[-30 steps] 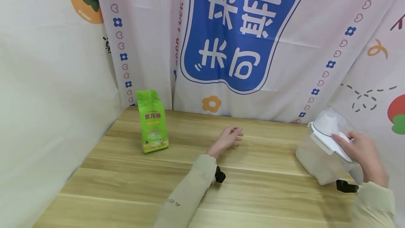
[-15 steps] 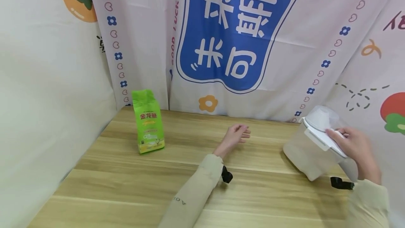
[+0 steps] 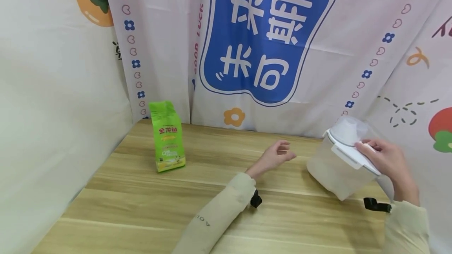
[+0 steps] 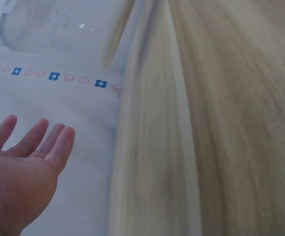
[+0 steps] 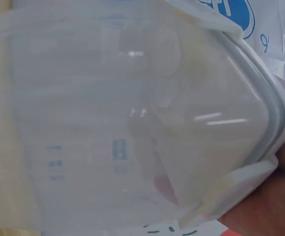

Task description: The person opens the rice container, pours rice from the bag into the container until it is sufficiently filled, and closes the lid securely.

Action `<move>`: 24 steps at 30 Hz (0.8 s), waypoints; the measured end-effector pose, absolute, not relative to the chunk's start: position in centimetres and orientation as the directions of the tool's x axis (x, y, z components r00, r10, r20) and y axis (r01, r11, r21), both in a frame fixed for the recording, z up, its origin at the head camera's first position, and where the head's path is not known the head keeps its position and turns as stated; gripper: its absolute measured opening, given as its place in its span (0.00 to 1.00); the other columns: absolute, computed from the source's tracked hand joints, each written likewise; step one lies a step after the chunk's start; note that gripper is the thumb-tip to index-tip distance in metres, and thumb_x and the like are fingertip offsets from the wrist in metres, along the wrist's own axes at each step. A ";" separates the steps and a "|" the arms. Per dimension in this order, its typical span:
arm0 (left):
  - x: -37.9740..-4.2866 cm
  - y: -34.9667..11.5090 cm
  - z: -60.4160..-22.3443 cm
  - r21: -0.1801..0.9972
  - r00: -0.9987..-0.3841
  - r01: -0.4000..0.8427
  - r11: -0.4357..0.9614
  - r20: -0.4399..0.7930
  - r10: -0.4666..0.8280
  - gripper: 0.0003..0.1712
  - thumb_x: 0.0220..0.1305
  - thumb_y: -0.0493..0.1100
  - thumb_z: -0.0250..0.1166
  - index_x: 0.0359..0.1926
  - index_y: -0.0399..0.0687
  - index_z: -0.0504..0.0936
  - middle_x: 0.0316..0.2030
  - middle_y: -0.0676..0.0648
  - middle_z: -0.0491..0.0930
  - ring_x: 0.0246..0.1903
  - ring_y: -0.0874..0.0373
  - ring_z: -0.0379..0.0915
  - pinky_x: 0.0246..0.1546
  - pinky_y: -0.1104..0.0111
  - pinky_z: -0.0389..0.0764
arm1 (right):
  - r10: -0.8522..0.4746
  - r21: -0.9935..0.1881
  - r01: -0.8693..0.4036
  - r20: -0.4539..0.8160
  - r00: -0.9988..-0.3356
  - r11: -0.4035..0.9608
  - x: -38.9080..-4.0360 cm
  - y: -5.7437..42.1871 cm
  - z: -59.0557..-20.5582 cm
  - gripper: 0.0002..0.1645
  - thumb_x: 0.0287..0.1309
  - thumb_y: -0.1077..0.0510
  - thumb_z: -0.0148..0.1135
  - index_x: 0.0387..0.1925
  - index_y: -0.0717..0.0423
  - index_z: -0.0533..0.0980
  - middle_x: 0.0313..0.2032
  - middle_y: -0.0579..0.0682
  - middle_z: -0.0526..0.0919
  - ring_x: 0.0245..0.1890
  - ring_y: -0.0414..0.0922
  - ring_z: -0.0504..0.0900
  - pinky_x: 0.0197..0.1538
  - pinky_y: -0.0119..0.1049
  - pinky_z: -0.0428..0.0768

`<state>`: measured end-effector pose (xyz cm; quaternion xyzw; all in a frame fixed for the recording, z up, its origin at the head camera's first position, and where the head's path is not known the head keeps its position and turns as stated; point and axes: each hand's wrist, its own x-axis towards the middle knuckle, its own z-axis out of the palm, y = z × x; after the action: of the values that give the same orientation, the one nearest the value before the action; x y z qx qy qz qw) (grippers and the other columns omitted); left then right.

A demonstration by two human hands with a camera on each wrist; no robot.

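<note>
My right hand (image 3: 390,164) grips the white lid of a translucent storage container (image 3: 340,167), thumb on top of the lid. The container is tilted, with its lid side towards my right hand, and a clear cup (image 3: 346,130) sits on the lid. Its clear wall and a lid clip (image 5: 236,189) fill much of the right wrist view; my fingers' hold is partly hidden there. My left hand (image 3: 272,158) is over the table to the left of the container, apart from it, fingers loosely bent and nothing in them. In the left wrist view its palm (image 4: 19,182) faces up.
A green printed bag (image 3: 167,140) stands upright at the back left of the wooden table (image 3: 141,214). A printed curtain (image 3: 318,77) hangs along the back edge, with white cloth at both sides. Black straps are on both wrists.
My right hand has carried the tilted container leftward over the table. My left hand has moved right, towards it. The green bag has stayed in place.
</note>
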<state>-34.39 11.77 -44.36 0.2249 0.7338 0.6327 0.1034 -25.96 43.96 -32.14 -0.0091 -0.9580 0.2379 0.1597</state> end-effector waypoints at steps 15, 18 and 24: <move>-34.1 11.7 -43.9 0.923 -0.737 0.347 0.167 0.158 0.657 0.50 0.58 0.59 0.70 0.74 0.74 0.50 0.75 0.45 0.56 0.73 0.51 0.57 0.71 0.60 0.64 | -0.026 -0.500 -0.255 0.419 -0.907 0.828 -25.1 40.2 -31.2 0.15 0.62 0.45 0.65 0.32 0.53 0.83 0.41 0.20 0.76 0.38 0.25 0.71 0.35 0.26 0.68; -34.1 11.5 -43.7 0.923 -0.727 0.353 0.154 0.167 0.666 0.51 0.58 0.58 0.70 0.75 0.72 0.49 0.75 0.44 0.55 0.73 0.47 0.55 0.72 0.56 0.63 | -0.035 -0.530 -0.273 0.415 -0.909 0.803 -25.0 39.3 -31.1 0.16 0.62 0.46 0.65 0.33 0.54 0.82 0.41 0.16 0.73 0.38 0.26 0.72 0.35 0.25 0.69; -34.2 10.4 -43.7 0.931 -0.711 0.339 0.133 0.160 0.685 0.47 0.59 0.54 0.71 0.73 0.75 0.53 0.71 0.48 0.64 0.65 0.51 0.69 0.61 0.60 0.75 | -0.075 -0.523 -0.377 0.509 -0.857 0.765 -25.0 37.6 -31.2 0.08 0.59 0.54 0.69 0.30 0.55 0.82 0.40 0.16 0.75 0.37 0.27 0.74 0.34 0.22 0.70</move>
<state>-34.21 10.41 -43.68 0.3474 0.7367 0.5591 0.1547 -25.01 37.58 -31.22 0.1242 -0.9091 0.3197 0.2363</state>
